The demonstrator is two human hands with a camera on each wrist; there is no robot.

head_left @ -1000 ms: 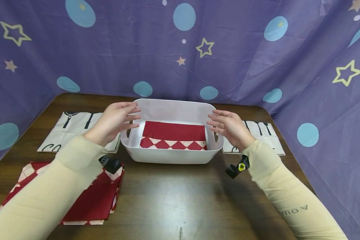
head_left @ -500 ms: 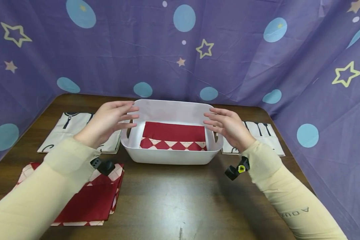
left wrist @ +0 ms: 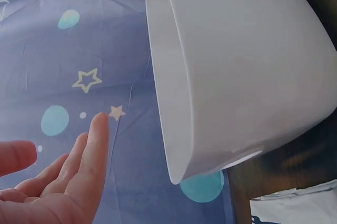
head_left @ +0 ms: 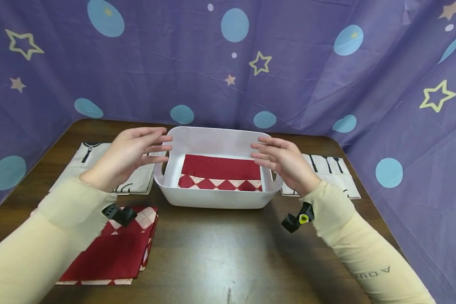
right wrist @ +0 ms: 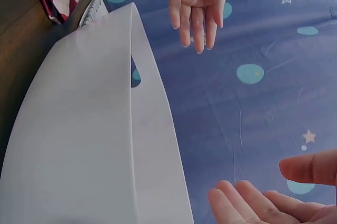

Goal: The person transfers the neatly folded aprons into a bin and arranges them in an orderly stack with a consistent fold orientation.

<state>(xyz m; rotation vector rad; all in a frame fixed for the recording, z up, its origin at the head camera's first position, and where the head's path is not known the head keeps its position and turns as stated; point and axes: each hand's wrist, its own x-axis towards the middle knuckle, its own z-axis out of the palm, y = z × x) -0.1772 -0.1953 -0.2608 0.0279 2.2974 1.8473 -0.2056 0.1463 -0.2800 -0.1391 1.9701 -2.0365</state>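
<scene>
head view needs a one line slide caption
Left hand and right hand, both empty, near either end of a white bin holding a red diamond-patterned cloth.

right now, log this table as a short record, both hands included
container: white bin with handle cutouts, upright on wooden table
inside: folded dark-red cloth with diamond-pattern band
left hand: raised near bin's left end, fingers extended, holding nothing
right hand: raised near bin's right end, fingers extended, holding nothing
left of bin: folded white cloth with black print
right of bin: second folded white cloth, black utensil print
near left: folded red diamond-pattern cloth, partly behind left sleeve
backdrop: purple star-print curtain
</scene>
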